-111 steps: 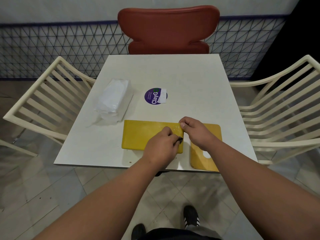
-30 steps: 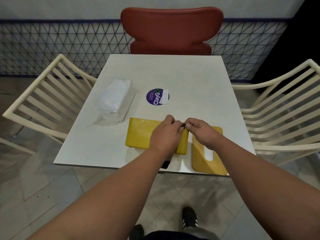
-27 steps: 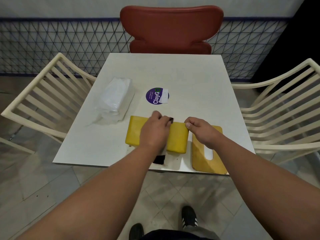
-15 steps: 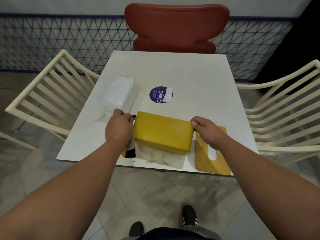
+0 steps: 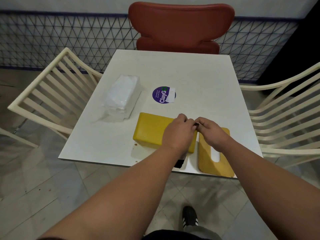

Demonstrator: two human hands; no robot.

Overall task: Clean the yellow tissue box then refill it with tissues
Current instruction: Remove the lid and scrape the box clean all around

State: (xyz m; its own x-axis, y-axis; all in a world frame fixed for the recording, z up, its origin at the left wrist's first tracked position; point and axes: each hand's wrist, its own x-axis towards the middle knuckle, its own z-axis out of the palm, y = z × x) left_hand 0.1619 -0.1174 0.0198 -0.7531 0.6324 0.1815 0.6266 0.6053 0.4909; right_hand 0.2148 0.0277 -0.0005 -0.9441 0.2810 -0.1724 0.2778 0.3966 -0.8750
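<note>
The yellow tissue box [image 5: 150, 130] lies upside down near the front edge of the white table [image 5: 190, 80]. My left hand [image 5: 178, 134] rests on its right part and grips a dark cloth [image 5: 179, 164], whose end hangs out below my wrist. My right hand [image 5: 210, 131] holds the box's right end, fingers curled at the top corner. The box's yellow lid [image 5: 214, 153], with its white slot, lies flat to the right of the box. A clear-wrapped pack of white tissues [image 5: 122, 97] lies at the table's left side.
A round purple sticker [image 5: 163, 94] sits mid-table. Small brown crumbs [image 5: 136, 144] lie by the box's front left corner. Cream slatted chairs [image 5: 52, 101] stand left and right, a red chair [image 5: 180, 26] at the far side. My shoe [image 5: 189, 217] is on the tiled floor.
My left hand swept with the cloth from the box's right end to its left end and has come back to the right end. The box tilted up briefly and now lies flatter.
</note>
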